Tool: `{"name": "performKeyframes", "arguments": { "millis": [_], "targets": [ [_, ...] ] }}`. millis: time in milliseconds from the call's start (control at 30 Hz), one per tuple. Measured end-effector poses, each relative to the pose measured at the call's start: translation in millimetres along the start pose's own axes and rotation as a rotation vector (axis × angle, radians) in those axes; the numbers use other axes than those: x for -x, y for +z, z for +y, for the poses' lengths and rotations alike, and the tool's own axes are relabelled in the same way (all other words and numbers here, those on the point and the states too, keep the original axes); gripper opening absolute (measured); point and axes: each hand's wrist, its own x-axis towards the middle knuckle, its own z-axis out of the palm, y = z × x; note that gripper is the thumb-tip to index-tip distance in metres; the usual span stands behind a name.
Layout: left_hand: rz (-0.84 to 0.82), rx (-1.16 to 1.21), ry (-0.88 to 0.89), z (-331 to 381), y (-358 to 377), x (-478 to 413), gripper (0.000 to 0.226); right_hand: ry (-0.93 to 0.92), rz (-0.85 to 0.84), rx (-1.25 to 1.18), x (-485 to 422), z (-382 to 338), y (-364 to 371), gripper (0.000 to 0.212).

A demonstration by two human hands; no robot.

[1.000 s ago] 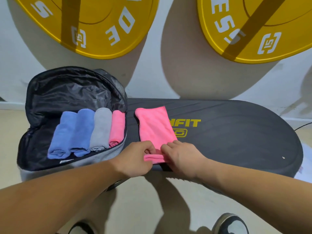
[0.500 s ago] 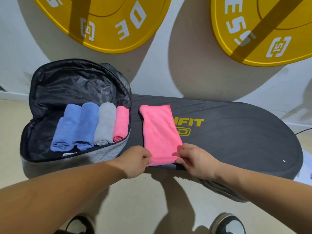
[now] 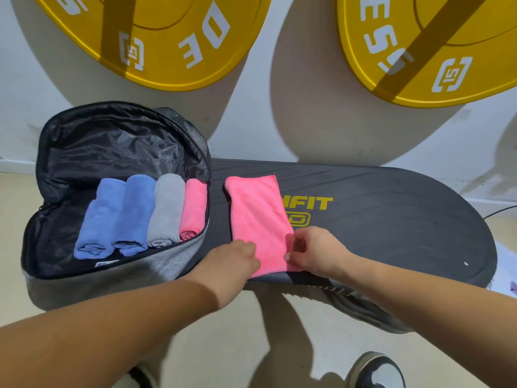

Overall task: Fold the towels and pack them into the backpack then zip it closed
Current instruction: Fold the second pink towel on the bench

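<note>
**Now at the near end of the last pink towel**

Roughly, both hands sit at the near short edge of the flat pink towel, which lies on the black board just right of the backpack. Left hand touches the near-left corner, fingers curled down onto the cloth; whether it pinches or only presses cannot be told. Right hand is at the near-right corner, thumb and fingers closed on the towel edge, looks like a pinch. Towel's long axis runs away from the person, tilted slightly left at the far end, so the free length lies straight ahead of the fingers. Both hands equally near; the left one is closer to the bag.

Backpack is unzipped, flap open, with four rolled towels side by side inside: two blue, one grey, one pink roll hard against the right wall. Little spare room shows beside it.

Likely step: rolling this towel from the near edge forward, then packing and zipping.

Writing: yellow "NFIT" on the board, start hidden by the towel, logo below partly covered. Yellow plates on the wall read "DE" and "ES", plus a square bracket logo.
</note>
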Motion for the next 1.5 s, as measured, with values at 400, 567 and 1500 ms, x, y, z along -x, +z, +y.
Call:
{"name": "performKeyframes", "arguments": {
  "millis": [400, 567, 1500],
  "targets": [
    [0.021, 0.072, -0.153, 2, 4, -6, 0.011, -0.645, 0.187, 0.571, 19, 18, 17, 0.030],
    [0.090, 0.672, -0.325, -21, 6, -6, 0.011, -0.389, 0.043, 0.146, 19, 10, 9, 0.020],
    [0.041, 0.477, -0.291, -33, 5, -10, 0.024, -0.260, -0.024, 0.102, 1, 2, 4, 0.028]
  ]
}}
